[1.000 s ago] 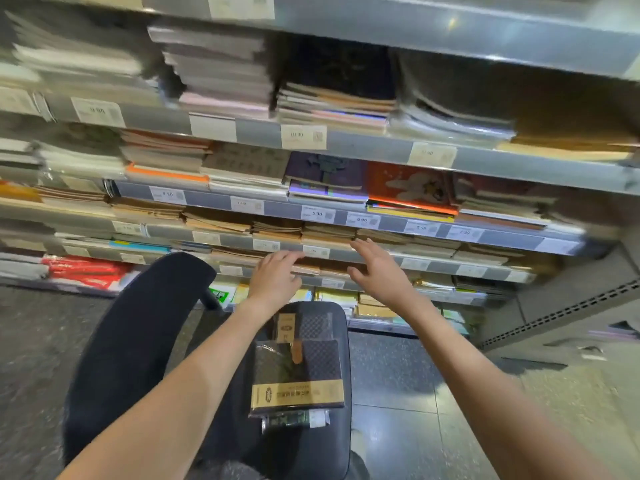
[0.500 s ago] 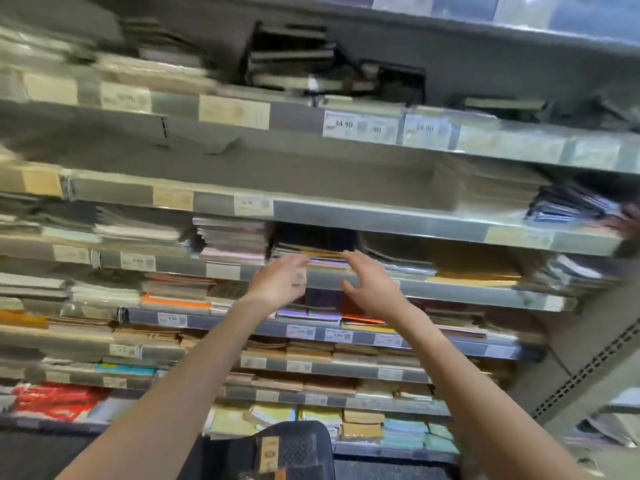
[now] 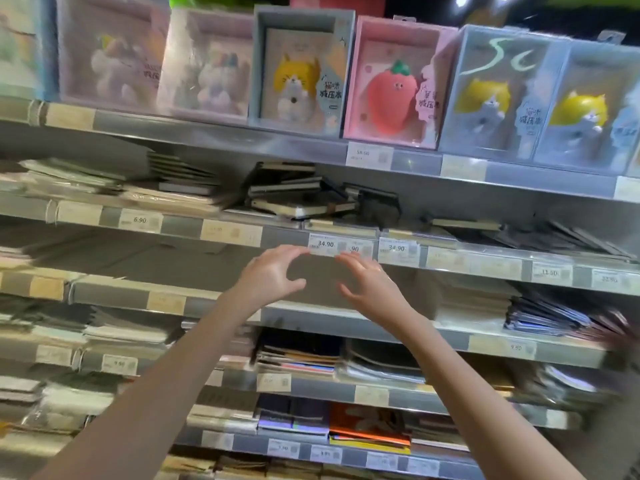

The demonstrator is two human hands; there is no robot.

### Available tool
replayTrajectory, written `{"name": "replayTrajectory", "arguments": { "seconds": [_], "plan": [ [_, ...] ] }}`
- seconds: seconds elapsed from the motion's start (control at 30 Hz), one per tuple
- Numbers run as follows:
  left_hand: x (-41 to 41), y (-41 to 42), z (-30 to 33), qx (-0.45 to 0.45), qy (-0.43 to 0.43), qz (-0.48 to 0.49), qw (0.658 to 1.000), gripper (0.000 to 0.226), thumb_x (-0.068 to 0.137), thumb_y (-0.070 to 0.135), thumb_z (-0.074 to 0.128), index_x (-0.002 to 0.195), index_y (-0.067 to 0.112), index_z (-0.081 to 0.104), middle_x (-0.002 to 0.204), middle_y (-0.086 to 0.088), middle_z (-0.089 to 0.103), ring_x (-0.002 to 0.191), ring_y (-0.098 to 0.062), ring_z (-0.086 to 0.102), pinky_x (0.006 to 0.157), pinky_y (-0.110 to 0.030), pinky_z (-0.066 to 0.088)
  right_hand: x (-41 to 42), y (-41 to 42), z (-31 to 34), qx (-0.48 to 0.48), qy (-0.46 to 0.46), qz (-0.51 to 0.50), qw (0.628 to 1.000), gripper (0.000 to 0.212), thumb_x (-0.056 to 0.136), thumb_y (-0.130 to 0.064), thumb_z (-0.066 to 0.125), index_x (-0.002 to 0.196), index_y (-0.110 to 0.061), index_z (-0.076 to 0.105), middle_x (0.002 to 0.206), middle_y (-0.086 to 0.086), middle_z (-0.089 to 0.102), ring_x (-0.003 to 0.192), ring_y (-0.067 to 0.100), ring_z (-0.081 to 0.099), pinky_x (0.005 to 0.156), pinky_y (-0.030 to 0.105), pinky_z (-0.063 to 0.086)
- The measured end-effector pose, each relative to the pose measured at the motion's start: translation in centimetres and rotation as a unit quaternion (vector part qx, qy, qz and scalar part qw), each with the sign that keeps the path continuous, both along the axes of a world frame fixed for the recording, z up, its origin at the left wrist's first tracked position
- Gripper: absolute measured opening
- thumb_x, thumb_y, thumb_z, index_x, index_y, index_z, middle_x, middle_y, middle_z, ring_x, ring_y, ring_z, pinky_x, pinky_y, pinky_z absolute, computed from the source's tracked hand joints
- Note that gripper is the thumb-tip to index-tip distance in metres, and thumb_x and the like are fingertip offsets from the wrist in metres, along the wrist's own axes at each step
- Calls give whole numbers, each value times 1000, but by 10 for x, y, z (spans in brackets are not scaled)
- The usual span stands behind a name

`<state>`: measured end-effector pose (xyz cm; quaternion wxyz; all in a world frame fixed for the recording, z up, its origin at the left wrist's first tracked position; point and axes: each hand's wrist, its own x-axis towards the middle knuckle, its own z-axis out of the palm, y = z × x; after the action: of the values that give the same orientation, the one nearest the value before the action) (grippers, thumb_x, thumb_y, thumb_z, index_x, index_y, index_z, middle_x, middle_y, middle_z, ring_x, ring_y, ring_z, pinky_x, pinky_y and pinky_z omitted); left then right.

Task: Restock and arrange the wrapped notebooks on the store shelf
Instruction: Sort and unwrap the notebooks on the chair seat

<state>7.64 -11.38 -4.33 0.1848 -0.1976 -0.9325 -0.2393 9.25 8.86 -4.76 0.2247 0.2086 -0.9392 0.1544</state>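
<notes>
Both hands, left hand (image 3: 273,277) and right hand (image 3: 369,289), have risen, fingers spread and holding nothing, toward the untidy dark notebooks (image 3: 294,195) at 12 o'clock, still unarranged.

Shelf tiers, stacked goods
Boxed toys (image 3: 301,71) at 12 o'clock above notebooks (image 3: 294,195); both hands (image 3: 273,275) below them, before price tags (image 3: 341,244).

- Shelf edge rail (image 3: 284,237) at 12 o'clock: smooth grey metal, dull sheen.
- Price tag (image 3: 325,243): white paper under clear plastic.
- Toy boxes (image 3: 388,81), 12 o'clock: glossy clear plastic fronts.
- Dark notebooks (image 3: 294,195): matt covers.
</notes>
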Motion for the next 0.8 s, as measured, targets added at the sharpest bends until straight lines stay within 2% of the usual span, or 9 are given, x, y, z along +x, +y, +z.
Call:
{"name": "replayTrajectory", "arguments": {
  "seconds": [0.17,0.3,0.4,0.5,0.6,0.67,0.73,0.8],
  "plan": [
    [-27,9,42,-4,85,10,996,57,84,34,63,136,32,42,140,7,44,127,-19,42,103,-41,37,-28,16,37,-3,40,26,999,52,94,-31,52,143,-22,35,151,-4,33,142,11,19,118,37,13],
    [-48,8,61,8,109,42,993,58,83,33,64,136,29,43,139,4,46,124,-19,44,104,-37,36,-58,18,55,8,47,48,998,56,94,-35,52,144,-22,32,152,-5,30,142,10,17,117,32,5],
    [-71,0,67,3,129,73,989,60,81,39,65,136,29,43,140,2,45,126,-21,43,107,-41,34,-83,12,65,26,37,53,998,60,93,-39,52,146,-24,29,153,-5,27,142,11,19,118,36,11],
    [-93,-6,70,-18,102,125,987,66,80,48,63,139,32,37,144,-2,39,132,-24,35,111,-45,26,-106,6,72,20,44,60,997,64,90,-45,54,145,-25,29,150,-3,32,138,14,27,114,38,25],
    [-107,-6,72,-46,91,160,982,73,80,57,59,141,26,35,141,-10,39,134,-30,28,113,-48,19,-130,0,80,15,32,57,998,68,87,-50,57,145,-27,29,146,-1,40,132,17,38,106,36,37],
    [-113,-6,72,-41,82,171,981,74,78,63,57,139,26,37,141,-11,39,135,-31,25,114,-49,14,-146,-3,86,4,11,63,998,74,83,-51,61,145,-26,28,147,-1,39,131,18,40,105,34,38],
    [-120,-8,71,-39,61,168,983,77,74,69,56,139,35,34,150,-6,31,141,-28,14,115,-52,3,-161,-5,90,1,2,73,997,78,81,-48,65,146,-24,28,150,0,34,134,19,36,108,33,35],
    [-127,-10,68,-38,45,161,985,79,70,75,53,139,46,30,154,0,22,144,-26,7,114,-55,-1,-176,-7,91,7,-6,76,997,81,78,-48,68,145,-25,29,152,0,30,136,20,31,110,35,33]
  ]
}}
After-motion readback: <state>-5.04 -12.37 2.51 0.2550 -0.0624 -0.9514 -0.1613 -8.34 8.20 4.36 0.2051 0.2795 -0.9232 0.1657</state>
